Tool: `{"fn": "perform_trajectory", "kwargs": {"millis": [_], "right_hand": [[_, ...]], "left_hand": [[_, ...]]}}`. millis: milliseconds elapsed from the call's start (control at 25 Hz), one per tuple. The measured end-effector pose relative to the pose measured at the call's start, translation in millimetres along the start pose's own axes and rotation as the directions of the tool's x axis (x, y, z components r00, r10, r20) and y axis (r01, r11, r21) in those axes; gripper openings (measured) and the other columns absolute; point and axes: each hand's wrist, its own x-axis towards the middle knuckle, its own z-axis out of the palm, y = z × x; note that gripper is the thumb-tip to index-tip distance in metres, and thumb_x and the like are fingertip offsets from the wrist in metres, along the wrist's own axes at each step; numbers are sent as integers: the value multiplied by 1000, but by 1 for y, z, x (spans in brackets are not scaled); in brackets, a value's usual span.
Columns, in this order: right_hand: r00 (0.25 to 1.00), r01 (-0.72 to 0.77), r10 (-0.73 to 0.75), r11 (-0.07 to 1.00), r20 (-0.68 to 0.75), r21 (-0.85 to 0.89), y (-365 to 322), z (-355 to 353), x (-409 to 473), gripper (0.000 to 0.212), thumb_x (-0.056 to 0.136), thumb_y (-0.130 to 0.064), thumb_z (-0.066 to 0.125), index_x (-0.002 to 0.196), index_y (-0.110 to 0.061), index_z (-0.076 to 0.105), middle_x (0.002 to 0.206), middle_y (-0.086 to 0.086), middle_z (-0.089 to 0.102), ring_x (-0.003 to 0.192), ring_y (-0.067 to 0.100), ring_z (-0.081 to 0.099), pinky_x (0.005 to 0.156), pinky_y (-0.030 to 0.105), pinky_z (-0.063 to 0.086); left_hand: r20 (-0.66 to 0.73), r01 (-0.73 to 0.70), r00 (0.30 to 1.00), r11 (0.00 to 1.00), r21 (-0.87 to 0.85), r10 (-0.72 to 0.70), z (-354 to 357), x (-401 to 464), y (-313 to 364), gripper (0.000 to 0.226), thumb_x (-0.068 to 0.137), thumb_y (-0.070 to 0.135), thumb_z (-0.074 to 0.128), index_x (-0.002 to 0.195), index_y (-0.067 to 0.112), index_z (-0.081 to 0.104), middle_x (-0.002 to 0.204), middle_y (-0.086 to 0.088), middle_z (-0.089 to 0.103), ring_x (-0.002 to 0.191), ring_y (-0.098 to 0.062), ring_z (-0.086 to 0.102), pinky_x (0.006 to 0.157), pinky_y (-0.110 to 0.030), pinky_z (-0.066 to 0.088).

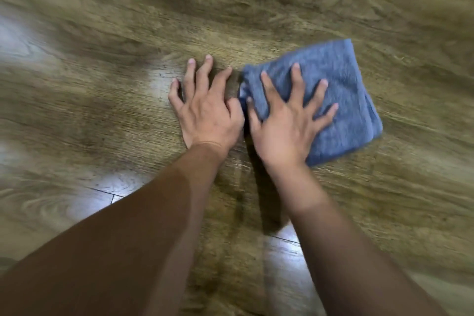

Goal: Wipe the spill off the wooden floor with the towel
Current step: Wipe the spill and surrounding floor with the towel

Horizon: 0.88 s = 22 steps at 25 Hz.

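A folded blue towel (341, 90) lies flat on the wooden floor (282, 7), right of centre. My right hand (284, 123) presses down on the towel's near-left part with its fingers spread wide. My left hand (207, 110) rests directly on the bare floor just left of the towel, fingers apart, its thumb close to the towel's edge. No liquid stands out clearly; a pale shiny patch (160, 84) lies by the left hand's fingers, and I cannot tell whether it is wet or a reflection. The picture is blurred by motion.
Only brown wood-grain planks surround the hands. Bright light reflections show at the left edge (10, 33) and near my forearms (107, 192). A plank seam (282, 238) runs under my right forearm.
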Motion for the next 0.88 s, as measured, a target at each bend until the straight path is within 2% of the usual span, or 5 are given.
{"fn": "perform_trajectory", "kwargs": {"millis": [160, 280, 400, 680, 880], "right_hand": [[999, 38, -38, 999, 13, -38, -10, 0, 69, 57, 89, -68, 39, 144, -52, 42, 165, -2, 20, 149, 47, 9, 111, 74, 5], [999, 42, -43, 998, -7, -36, -9, 3, 80, 57, 89, -69, 37, 143, -52, 43, 164, -3, 22, 149, 46, 10, 112, 73, 5], [999, 45, -46, 998, -21, -44, -8, 4, 77, 57, 88, -70, 36, 142, -53, 44, 163, -3, 24, 148, 46, 12, 112, 73, 7], [992, 128, -128, 992, 7, -1, -6, -4, 57, 54, 91, -62, 47, 143, -48, 45, 164, -4, 23, 150, 44, 11, 115, 70, 7], [956, 293, -293, 956, 8, 31, 7, -4, -80, 63, 82, -52, 59, 143, -44, 48, 164, -2, 26, 150, 45, 13, 114, 71, 12]], "left_hand": [[107, -32, 994, 999, 21, 30, -7, -1, 2, 64, 80, 38, 41, 143, 34, 53, 165, 5, 33, 155, -20, 19, 122, -50, 10], [145, -122, 984, 979, 161, 99, -21, 6, -48, 65, 92, 62, 36, 153, 39, 35, 170, 5, 19, 155, -20, 18, 120, -57, 11], [91, 98, 987, 946, 308, -132, -43, -1, -108, 89, 85, 93, 17, 160, 44, 11, 172, 5, -3, 158, -21, -6, 112, -76, -5], [74, 114, 987, 952, 285, -141, -40, 0, -114, 98, 81, 96, 19, 161, 39, 14, 173, 1, 1, 158, -24, -9, 109, -81, -7], [39, 111, 991, 949, 294, -128, -36, -1, -117, 96, 82, 95, 19, 160, 40, 16, 173, 0, 3, 158, -26, -5, 108, -80, -7]]}}
